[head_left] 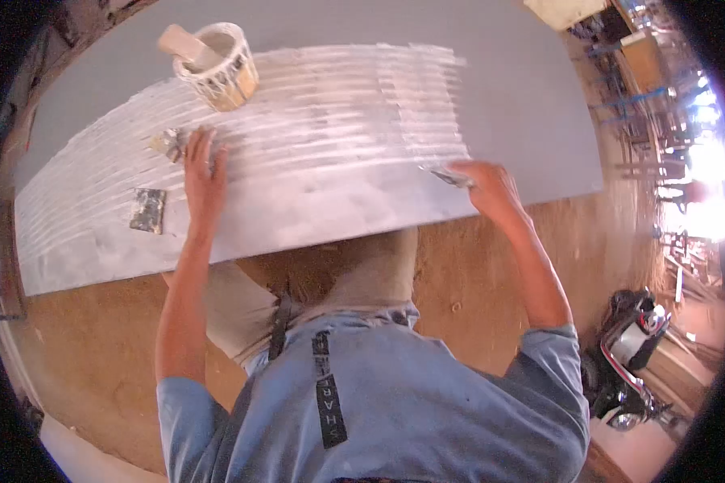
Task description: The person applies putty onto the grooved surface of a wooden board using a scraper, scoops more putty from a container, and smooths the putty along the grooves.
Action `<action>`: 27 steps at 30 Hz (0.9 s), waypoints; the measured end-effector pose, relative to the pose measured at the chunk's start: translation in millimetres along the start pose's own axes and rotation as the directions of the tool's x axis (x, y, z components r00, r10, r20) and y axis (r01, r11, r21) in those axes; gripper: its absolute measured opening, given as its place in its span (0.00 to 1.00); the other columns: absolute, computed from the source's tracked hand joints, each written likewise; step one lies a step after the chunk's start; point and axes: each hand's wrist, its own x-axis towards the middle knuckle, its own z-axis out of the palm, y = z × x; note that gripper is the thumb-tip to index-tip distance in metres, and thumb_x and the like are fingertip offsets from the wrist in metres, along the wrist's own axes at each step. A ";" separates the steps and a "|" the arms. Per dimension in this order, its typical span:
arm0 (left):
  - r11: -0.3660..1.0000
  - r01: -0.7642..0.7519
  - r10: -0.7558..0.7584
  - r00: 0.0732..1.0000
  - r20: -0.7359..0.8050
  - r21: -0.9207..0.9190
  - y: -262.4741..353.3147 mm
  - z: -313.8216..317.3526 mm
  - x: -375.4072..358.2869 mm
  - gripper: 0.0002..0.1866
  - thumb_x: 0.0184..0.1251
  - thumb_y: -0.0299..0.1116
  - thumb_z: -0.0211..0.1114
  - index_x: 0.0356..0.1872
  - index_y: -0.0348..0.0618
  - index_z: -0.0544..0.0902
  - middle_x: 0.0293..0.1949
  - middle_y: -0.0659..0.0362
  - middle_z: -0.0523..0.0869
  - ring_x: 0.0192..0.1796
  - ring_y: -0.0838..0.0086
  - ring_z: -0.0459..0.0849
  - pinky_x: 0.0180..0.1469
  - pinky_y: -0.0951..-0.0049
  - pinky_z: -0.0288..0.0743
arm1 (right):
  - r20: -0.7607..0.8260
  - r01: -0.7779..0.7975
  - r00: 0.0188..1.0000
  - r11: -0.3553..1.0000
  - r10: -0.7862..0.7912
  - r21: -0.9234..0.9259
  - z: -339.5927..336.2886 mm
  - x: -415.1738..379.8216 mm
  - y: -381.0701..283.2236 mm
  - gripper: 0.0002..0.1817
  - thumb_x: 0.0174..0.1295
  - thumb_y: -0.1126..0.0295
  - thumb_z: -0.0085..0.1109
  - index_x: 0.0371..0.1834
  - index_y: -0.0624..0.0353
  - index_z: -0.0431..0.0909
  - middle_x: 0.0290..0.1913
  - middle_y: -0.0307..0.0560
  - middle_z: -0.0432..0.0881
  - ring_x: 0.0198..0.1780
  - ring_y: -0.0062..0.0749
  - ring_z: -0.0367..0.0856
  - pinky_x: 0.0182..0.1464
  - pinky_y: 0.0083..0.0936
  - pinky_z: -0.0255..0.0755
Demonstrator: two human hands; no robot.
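A large grey panel [532, 105] lies in front of me, with a broad band of white streaky paste [338, 97] spread over it. My right hand [491, 187] is closed round a flat scraper [445, 174], whose blade rests at the right end of the streaks. Fingers stretched out, my left hand [206, 173] lies on the panel with nothing visible in it. Right beside its fingertips is a crumpled, paste-smeared lump [167, 145]. Nearer the front edge lies a dark, stained square blade [147, 211].
A paste-smeared bucket [238, 84] stands on the panel at the back left, a wooden stick [187, 47] leaning out of it. Brown floor [459, 282] shows below the panel edge. A motorcycle [632, 354] stands at the right, near scattered timber [689, 282].
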 end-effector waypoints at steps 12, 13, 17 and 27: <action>0.999 0.003 -0.004 1.000 -0.025 -0.051 8.6 -8.6 0.7 0.24 0.79 0.43 0.57 0.67 0.37 0.75 0.72 0.46 0.72 0.78 0.51 0.63 0.81 0.54 0.50 | -0.269 -0.059 0.923 0.791 0.276 0.608 -22.9 91.5 -116.5 0.28 0.59 0.76 0.52 0.66 0.49 0.82 0.57 0.51 0.87 0.56 0.33 0.82 0.63 0.33 0.73; 0.999 -0.005 0.005 1.000 -0.018 -0.045 7.4 -7.6 1.5 0.24 0.79 0.42 0.57 0.67 0.37 0.75 0.72 0.46 0.72 0.78 0.51 0.63 0.81 0.53 0.50 | -0.296 0.056 0.945 0.826 0.136 0.560 -17.7 106.9 -116.1 0.28 0.59 0.76 0.52 0.65 0.47 0.82 0.58 0.51 0.86 0.57 0.36 0.84 0.62 0.35 0.74; 0.998 -0.007 0.006 1.000 -0.025 -0.058 13.4 -12.6 1.1 0.24 0.79 0.42 0.57 0.67 0.37 0.76 0.72 0.46 0.72 0.79 0.52 0.62 0.81 0.53 0.49 | -0.306 0.227 0.921 0.971 -0.241 -0.079 2.5 158.5 -111.3 0.26 0.59 0.78 0.55 0.62 0.47 0.83 0.58 0.54 0.86 0.56 0.51 0.85 0.61 0.39 0.76; 0.997 0.020 -0.020 1.000 -0.001 -0.073 16.8 -14.2 1.9 0.24 0.79 0.42 0.57 0.67 0.36 0.75 0.73 0.45 0.70 0.78 0.51 0.62 0.81 0.53 0.50 | -0.186 -0.028 0.982 0.968 -0.019 -0.250 7.1 246.8 -55.4 0.27 0.60 0.75 0.52 0.61 0.38 0.83 0.54 0.55 0.86 0.54 0.52 0.85 0.58 0.44 0.77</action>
